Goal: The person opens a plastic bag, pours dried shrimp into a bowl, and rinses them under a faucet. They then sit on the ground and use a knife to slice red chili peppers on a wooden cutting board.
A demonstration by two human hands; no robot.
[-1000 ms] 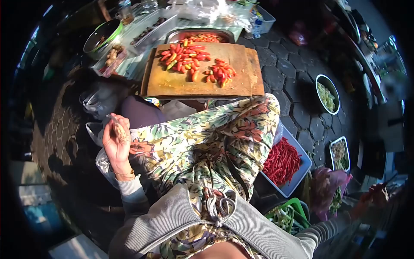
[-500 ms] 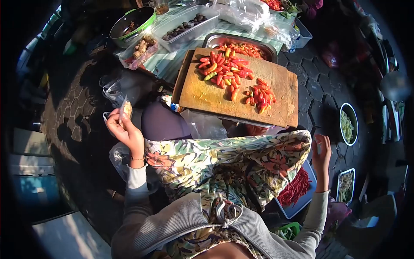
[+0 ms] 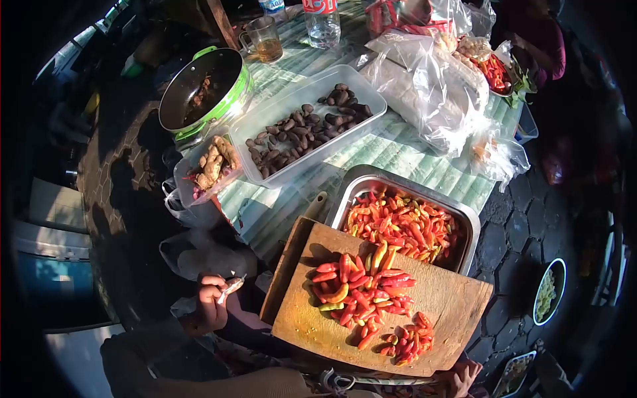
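My left hand (image 3: 211,306) is closed on a small pale piece (image 3: 230,289), just left of the wooden cutting board (image 3: 298,328). At the board's lower right edge is my right hand (image 3: 464,378), partly hidden, its fingers bent near the corner. Red chilies (image 3: 358,288), with a few yellow and green ones, lie heaped on the board beside a smaller pile of chilies (image 3: 413,339). Behind the board, a metal tray (image 3: 472,229) holds many more chilies.
On the striped table (image 3: 424,156) stand a plastic box (image 3: 312,152) of dark nuts, a green pan (image 3: 229,99), a glass mug (image 3: 265,45), a bottle (image 3: 323,26) and plastic bags (image 3: 424,93). A person's sleeve (image 3: 547,50) shows upper right; a bowl (image 3: 549,292) stands on the paving.
The view has tilted up toward the table, so the board and tray appear lower and larger. My left hand has come closer to the board; my right hand is now near the board's corner.
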